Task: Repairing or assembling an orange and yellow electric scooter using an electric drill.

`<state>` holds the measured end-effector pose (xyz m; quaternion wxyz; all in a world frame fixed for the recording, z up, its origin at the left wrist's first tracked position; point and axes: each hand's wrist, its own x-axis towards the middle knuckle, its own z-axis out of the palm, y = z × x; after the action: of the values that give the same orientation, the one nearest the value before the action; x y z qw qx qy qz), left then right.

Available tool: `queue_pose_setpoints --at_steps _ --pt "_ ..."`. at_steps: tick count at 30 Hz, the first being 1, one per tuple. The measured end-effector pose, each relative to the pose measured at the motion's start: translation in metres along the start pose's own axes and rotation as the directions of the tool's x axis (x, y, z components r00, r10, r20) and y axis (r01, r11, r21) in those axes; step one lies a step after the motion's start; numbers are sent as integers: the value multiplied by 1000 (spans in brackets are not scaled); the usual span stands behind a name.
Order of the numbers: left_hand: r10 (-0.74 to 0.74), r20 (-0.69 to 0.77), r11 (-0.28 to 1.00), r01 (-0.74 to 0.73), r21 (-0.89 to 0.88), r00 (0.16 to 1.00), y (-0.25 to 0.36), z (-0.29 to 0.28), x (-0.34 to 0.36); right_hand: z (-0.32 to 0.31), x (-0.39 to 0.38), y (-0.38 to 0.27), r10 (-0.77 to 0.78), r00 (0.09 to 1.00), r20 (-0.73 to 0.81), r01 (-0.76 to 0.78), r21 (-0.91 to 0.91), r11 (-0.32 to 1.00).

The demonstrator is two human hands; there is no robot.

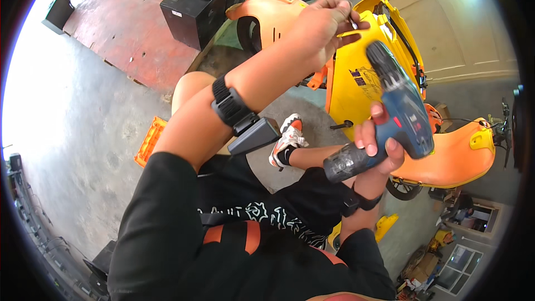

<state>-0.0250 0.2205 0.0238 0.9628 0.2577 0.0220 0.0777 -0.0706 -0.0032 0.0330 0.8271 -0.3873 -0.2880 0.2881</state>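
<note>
My right hand [384,144] is wrapped round the grip of a blue and black cordless drill [411,114]. The drill's black chuck points up and to the left, toward my other hand. My left hand [329,22] reaches forward with its fingers pinched on a small shiny metal piece [353,22], too small to name surely. Behind both hands stands a yellow scooter body panel [354,58], with an orange scooter part [266,19] beyond my left wrist. Neither hand visibly touches the panel.
Black battery-like boxes [192,17] stand on a red floor patch at the far left. An orange crate [150,140] lies left of my leg. To the right stands another orange scooter [448,159]. My shoe [288,140] rests on the concrete floor between.
</note>
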Motion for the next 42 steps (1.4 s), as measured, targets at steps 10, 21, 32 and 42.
queue_pose_setpoints --at_steps 10,21,32,42 --pt "205 -44 957 -210 -202 978 24 -18 -23 -12 63 51 194 950 244 -293 484 825" --pt "239 93 971 -239 -19 967 40 -2 -47 -13 46 33 232 954 190 -288 365 885" --pt "281 105 957 -287 46 954 -4 18 -29 -8 15 22 177 984 18 -160 523 837" --pt "255 208 948 -287 138 944 -42 31 -4 -23 7 17 54 995 -84 -26 305 952"
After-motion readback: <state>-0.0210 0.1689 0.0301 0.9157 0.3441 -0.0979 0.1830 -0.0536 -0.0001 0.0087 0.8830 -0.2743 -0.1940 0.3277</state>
